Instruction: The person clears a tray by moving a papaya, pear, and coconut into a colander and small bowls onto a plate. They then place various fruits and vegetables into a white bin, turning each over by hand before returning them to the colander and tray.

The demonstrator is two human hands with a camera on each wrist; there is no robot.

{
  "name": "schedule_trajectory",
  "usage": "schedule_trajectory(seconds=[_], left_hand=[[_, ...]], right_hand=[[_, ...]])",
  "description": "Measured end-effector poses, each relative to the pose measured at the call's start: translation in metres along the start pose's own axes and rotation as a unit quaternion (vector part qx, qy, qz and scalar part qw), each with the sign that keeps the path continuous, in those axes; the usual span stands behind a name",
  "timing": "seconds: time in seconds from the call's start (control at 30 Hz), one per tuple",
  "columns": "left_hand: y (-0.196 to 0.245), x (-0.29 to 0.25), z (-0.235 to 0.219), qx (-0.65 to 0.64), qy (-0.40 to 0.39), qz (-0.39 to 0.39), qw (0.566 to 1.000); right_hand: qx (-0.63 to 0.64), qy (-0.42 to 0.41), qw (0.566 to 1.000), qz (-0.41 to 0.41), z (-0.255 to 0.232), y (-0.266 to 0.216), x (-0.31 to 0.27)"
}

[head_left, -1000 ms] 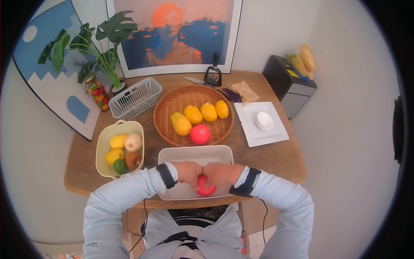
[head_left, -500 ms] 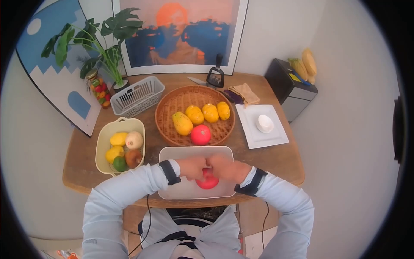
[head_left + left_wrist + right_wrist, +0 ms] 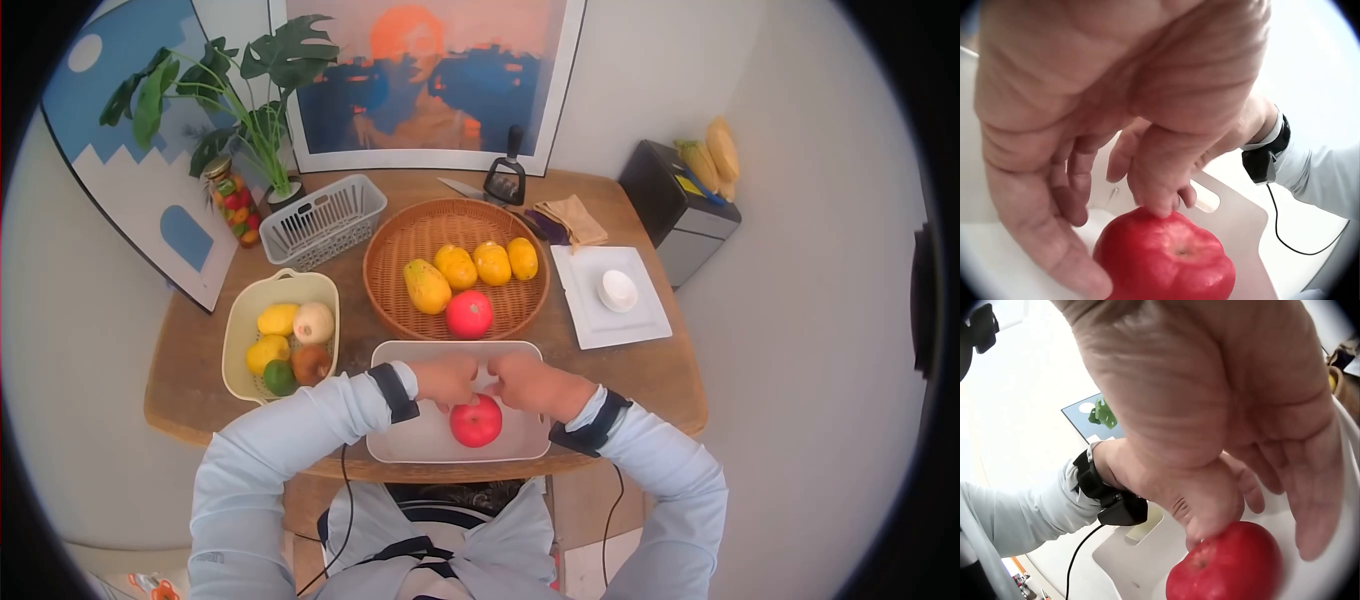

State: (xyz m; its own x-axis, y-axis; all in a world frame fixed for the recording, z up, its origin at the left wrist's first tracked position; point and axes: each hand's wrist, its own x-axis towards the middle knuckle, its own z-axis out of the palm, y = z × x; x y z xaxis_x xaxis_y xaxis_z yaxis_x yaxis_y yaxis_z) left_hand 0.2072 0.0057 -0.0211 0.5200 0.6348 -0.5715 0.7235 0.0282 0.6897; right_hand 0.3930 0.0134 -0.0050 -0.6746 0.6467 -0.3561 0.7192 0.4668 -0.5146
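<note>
A red tomato-like fruit [image 3: 476, 421] lies in the white tray [image 3: 400, 445], its stem end visible in both wrist views. The left hand [image 3: 445, 380] and right hand [image 3: 540, 388] are just above it, close together. In the left wrist view, the left hand [image 3: 1104, 106] has loosely bent, spread fingers, one fingertip beside the fruit [image 3: 1166, 259] and the thumb at its top. The right wrist view shows the right hand [image 3: 1210, 394] with fairly straight fingers above and beside the fruit [image 3: 1229, 565]. Exact contact of the right hand is unclear.
Behind the tray is a round wicker basket [image 3: 385, 300] with yellow fruits and another red one. A cream basket [image 3: 235, 345] of produce stands left, a white plate [image 3: 640, 325] with a small bowl right. A grey basket [image 3: 320, 225], knife and grater are farther back.
Both hands have shifted slightly away from the body and drawn a little apart. The red fruit, partly covered before, now shows nearly whole and has turned and moved slightly away from the body.
</note>
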Motion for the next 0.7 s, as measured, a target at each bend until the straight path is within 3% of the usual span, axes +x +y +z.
schedule_trajectory(seconds=[0.03,0.13,0.2,0.23,0.27,0.3,0.33,0.37,0.43,0.47,0.57,0.7], left_hand=[[0.007,-0.007,-0.003,0.008,-0.006,-0.002,1.0],[0.012,-0.014,0.0,0.017,-0.059,0.007,0.998],[0.0,-0.003,0.012,-0.008,-0.12,0.04,0.992],[0.005,-0.006,0.012,0.017,-0.1,0.038,0.994],[0.011,-0.009,0.011,0.041,-0.081,0.036,0.995],[0.015,-0.011,0.011,0.065,-0.061,0.033,0.996],[0.007,-0.009,0.013,0.112,0.059,0.094,0.988],[0.001,-0.005,0.012,0.109,0.077,0.084,0.987],[-0.002,-0.001,0.001,0.104,0.115,0.065,0.986],[0.002,-0.002,-0.007,0.077,0.059,0.005,0.995],[0.005,-0.018,-0.004,0.053,0.061,0.067,0.995],[0.009,-0.015,0.004,0.038,-0.039,0.071,0.996]], right_hand=[[-0.034,-0.011,0.999,0.032,-0.001,0.0,0.001],[0.088,-0.102,0.991,0.01,0.005,-0.004,-0.015],[0.098,-0.142,0.985,0.007,0.017,0.0,-0.006],[0.102,-0.163,0.981,0.005,0.024,0.003,-0.001],[0.04,-0.104,0.992,-0.062,0.029,0.006,0.001],[0.048,-0.029,0.996,-0.075,0.032,0.011,0.002],[0.056,0.046,0.994,-0.087,0.03,0.008,0.0],[0.063,0.121,0.986,-0.098,0.027,0.007,-0.002],[0.055,0.106,0.99,-0.072,0.017,0.011,0.0],[0.05,0.1,0.992,-0.06,0.012,0.011,0.001],[0.077,0.029,0.996,-0.038,0.004,-0.004,-0.005],[0.064,-0.002,0.997,-0.046,0.016,-0.004,-0.004]])
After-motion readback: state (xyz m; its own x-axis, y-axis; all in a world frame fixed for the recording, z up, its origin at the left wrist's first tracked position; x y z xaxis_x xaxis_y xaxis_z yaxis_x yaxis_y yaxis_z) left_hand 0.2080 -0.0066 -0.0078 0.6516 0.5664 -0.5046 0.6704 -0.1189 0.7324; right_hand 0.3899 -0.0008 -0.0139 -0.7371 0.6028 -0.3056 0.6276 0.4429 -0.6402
